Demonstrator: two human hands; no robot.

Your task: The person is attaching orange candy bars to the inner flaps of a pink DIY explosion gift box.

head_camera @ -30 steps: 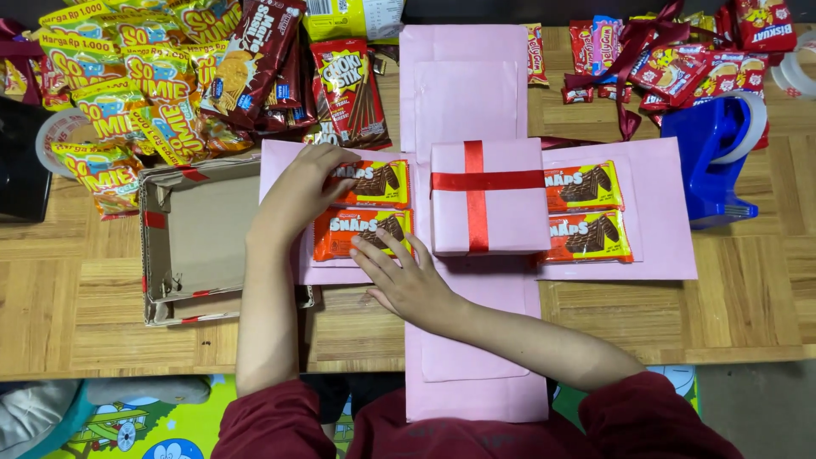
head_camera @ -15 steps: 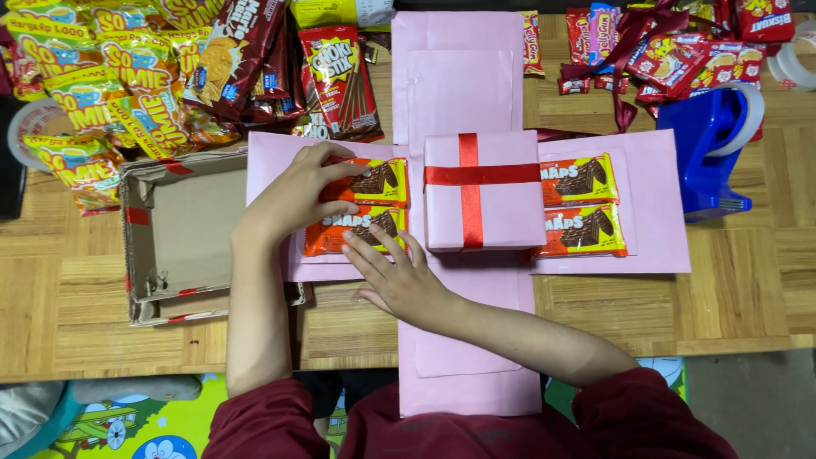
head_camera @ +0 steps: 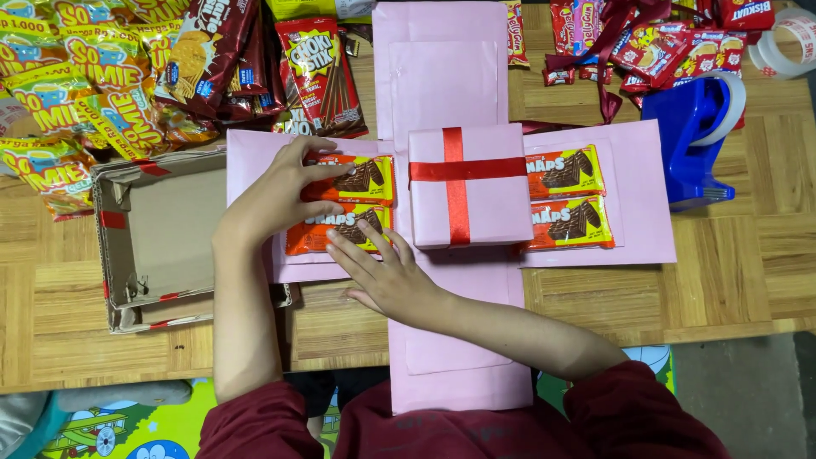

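R hand (head_camera: 387, 272) slid onto lower snack pack (head_camera: 338, 231).

The left hand (head_camera: 276, 191) covers the left ends of two orange chocolate wafer packets (head_camera: 357, 180), while the right hand (head_camera: 387, 272) hides part of the lower one. The clear round tape roll (head_camera: 786, 38) is cut off by the picture's right edge, and the yellow snack bags (head_camera: 51, 102) by its left.

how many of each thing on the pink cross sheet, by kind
orange snack packets: 4
pink box with red ribbon: 1
hands pressing the packets, left hand and right hand: 2
total: 7
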